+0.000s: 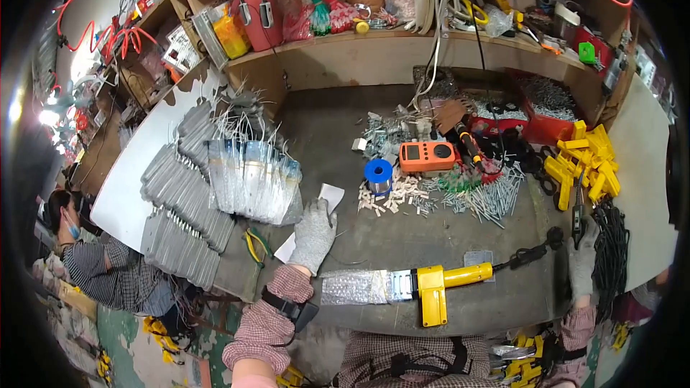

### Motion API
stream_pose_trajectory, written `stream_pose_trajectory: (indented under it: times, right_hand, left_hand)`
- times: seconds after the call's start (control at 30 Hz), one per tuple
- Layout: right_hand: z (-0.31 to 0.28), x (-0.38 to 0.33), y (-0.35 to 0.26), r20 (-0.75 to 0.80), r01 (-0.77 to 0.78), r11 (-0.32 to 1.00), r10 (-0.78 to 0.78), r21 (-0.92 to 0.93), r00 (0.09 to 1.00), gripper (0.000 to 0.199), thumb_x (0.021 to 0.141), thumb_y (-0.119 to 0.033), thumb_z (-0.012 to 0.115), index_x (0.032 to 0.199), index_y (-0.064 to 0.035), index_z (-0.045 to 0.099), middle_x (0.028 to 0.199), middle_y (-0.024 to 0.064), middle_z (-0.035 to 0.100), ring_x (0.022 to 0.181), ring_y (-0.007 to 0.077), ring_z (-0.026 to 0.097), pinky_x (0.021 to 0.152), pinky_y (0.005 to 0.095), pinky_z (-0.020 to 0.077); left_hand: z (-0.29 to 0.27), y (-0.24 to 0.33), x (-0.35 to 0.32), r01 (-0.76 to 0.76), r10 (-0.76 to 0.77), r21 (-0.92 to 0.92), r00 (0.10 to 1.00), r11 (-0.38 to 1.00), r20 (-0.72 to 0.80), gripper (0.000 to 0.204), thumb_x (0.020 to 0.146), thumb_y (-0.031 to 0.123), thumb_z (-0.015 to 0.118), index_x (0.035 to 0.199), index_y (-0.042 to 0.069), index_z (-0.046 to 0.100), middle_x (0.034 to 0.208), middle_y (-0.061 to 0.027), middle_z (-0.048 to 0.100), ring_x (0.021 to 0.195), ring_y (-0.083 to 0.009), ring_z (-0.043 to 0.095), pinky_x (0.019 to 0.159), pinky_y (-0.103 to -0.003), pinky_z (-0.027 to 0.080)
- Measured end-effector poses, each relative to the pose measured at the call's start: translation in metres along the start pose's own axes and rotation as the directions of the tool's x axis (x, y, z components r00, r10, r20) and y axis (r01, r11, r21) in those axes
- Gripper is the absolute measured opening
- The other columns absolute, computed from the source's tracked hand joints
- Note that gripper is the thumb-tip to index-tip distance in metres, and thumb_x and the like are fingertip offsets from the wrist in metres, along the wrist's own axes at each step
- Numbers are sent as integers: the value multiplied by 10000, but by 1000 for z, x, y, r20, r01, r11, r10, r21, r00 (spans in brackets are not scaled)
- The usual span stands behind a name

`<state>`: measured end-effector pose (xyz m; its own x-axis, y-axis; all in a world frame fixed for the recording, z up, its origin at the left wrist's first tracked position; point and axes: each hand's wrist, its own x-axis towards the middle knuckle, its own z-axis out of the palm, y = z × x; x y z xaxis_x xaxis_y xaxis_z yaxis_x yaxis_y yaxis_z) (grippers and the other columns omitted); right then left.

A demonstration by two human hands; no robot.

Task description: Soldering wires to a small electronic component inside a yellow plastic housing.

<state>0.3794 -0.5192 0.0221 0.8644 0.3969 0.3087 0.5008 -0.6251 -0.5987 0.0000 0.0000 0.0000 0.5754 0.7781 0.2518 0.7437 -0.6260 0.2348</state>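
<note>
My left hand [315, 238], in a grey glove, lies flat over a white paper strip [331, 197] with its fingers stretched out. Pliers [256, 246] with yellow-green handles lie to its left. In front of me rests a yellow-handled device [433, 294], its flat front part wrapped in bubble wrap, with a black cord leaving the handle. Far to the right, my gloved right hand [581, 262] closes around the lower end of a black pen-shaped tool that looks like a soldering iron [577, 215]. A bundle of black cables [609, 259] hangs beside that hand.
Stacked grey metal plates [183, 194] and bubble-wrapped wired parts [251, 179] occupy the left. An orange multimeter [427, 156], a blue solder spool [378, 175] and loose screws [496, 197] lie mid-table. Yellow plastic parts [586, 162] pile at right. A person [108, 266] sits far left.
</note>
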Motion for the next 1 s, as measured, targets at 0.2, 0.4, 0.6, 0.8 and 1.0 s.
stream_pose_trajectory:
  times: [0.2,0.4,0.6,0.8,1.0]
  right_hand:
    - [-26,-17,-43,6,-162,693,233,-703,972,452,898,-109,653,1332,-44,543,1362,232,536,1303,418,493,1062,502,445]
    - [62,-42,-290,265,296,707,-567,642,780,287,941,-229,696,1123,-10,655,1105,158,638,1070,283,626,954,401,495]
    - [98,-58,-346,179,151,541,-509,827,842,378,884,-100,755,1227,-59,601,1086,116,636,1039,240,637,903,402,515]
    - [112,-63,-358,-199,713,624,-691,319,695,334,817,-229,773,1144,-191,713,1112,30,586,1152,284,536,1062,524,358]
    - [115,-62,-363,31,679,689,-707,253,706,241,838,-228,739,1043,-122,673,1113,85,595,1158,314,559,1068,534,367]
  left_hand:
    - [-48,47,-7,401,-11,-916,916,26,401,142,970,164,684,1008,42,622,885,-26,673,755,-103,660,648,-302,560]
    - [-120,104,-57,244,239,-928,919,283,315,239,985,149,672,1184,22,636,1070,-37,700,975,-91,634,908,-281,526]
    - [-138,115,-72,209,242,-939,930,271,277,338,957,54,683,1281,-22,624,1142,-86,719,1050,-116,658,901,-290,540]
    - [-129,112,-70,-330,300,-837,930,436,-211,417,911,21,703,1315,-35,617,1088,-139,739,958,-174,713,847,-319,569]
    - [-131,104,-55,-463,435,-532,881,709,-188,421,838,46,722,1253,40,652,1035,-185,717,887,-304,737,771,-357,577]
